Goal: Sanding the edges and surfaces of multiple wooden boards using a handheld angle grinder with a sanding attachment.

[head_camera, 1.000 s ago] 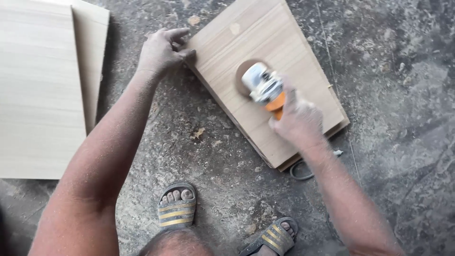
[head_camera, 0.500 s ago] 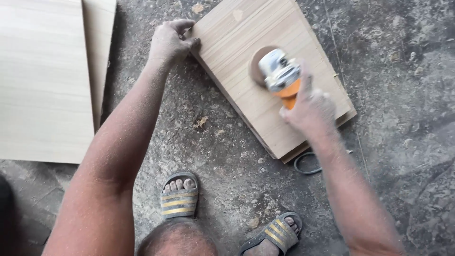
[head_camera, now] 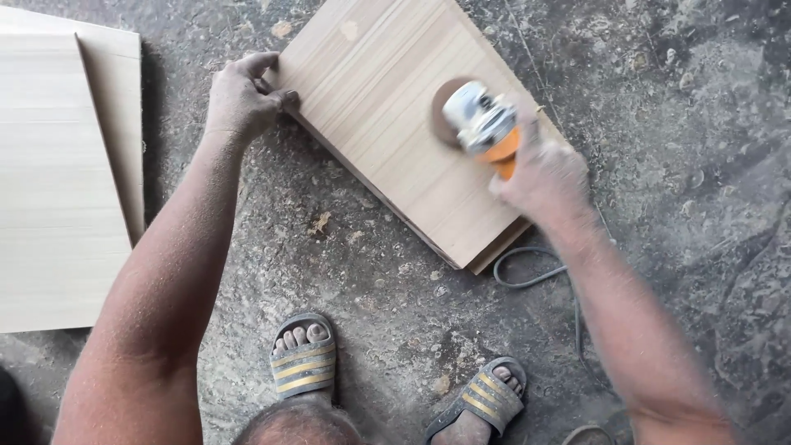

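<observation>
Step in hand: sanding. Your right hand [head_camera: 544, 177] is wrapped around the orange sander [head_camera: 482, 124], its disc flat on the wood board [head_camera: 387, 115] lying on the floor [head_camera: 676, 124]. Your left hand [head_camera: 241, 99] is clamped on the board's near-left corner. Next pass likely calls for level, steady pressure and a firm hold on that corner. Against the earlier frame: sander nearer the right edge; cord [head_camera: 527, 276] more exposed.

Pale striped-grain board [head_camera: 387, 107]; orange-and-silver sander [head_camera: 484, 125]; grey sandals [head_camera: 303, 361] (gold stripes).
</observation>
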